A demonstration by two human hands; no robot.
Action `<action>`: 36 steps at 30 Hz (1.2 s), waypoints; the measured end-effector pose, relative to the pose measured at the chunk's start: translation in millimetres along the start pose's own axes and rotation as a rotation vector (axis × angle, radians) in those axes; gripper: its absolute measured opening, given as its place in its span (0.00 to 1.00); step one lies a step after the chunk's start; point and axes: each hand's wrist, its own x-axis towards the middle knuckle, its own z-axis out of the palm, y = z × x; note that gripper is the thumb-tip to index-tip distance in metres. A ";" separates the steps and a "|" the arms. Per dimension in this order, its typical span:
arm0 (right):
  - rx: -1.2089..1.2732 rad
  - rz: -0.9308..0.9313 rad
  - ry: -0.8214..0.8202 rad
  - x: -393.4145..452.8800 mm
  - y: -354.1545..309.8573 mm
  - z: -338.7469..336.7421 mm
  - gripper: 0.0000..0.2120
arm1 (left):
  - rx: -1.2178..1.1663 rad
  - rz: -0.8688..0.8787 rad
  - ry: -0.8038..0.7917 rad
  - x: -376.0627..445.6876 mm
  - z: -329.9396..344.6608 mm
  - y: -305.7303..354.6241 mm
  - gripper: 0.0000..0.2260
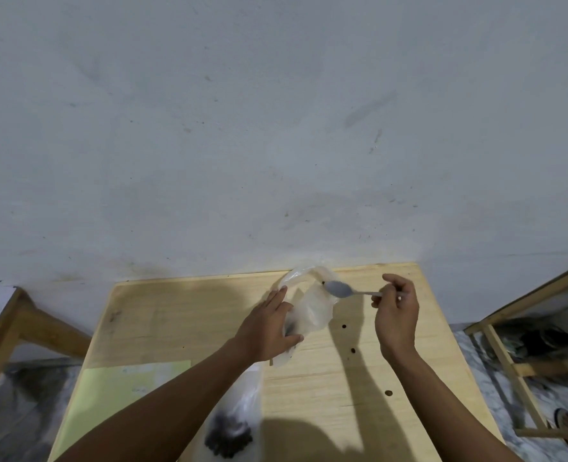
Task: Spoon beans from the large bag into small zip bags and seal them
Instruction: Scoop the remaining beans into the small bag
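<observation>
We're gripping the clear plastic bag [309,305] with our left hand [269,328], thumb and fingers curled round its lower part, holding it upright near the wooden table's [359,395] far edge. Our right hand [396,315] is pinching the spoon [340,289] handle, bowl sitting at the bag's mouth. A second bag holding dark beans [229,438] is lying at the near edge; a few stray beans [353,351] are lying right of the held bag.

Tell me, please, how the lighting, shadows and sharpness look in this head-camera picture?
Head view: dim, flat light on the grey wall; hard dark shadows of both arms fall across the wooden table; wide-angle bending at the edges; the spoon in the right hand is soft, as is the clear bag held by the left hand.
</observation>
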 end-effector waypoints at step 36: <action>0.247 0.398 0.167 -8.4 51.3 39.2 0.13 | 0.067 0.134 0.013 -9.9 -3.1 8.3 0.31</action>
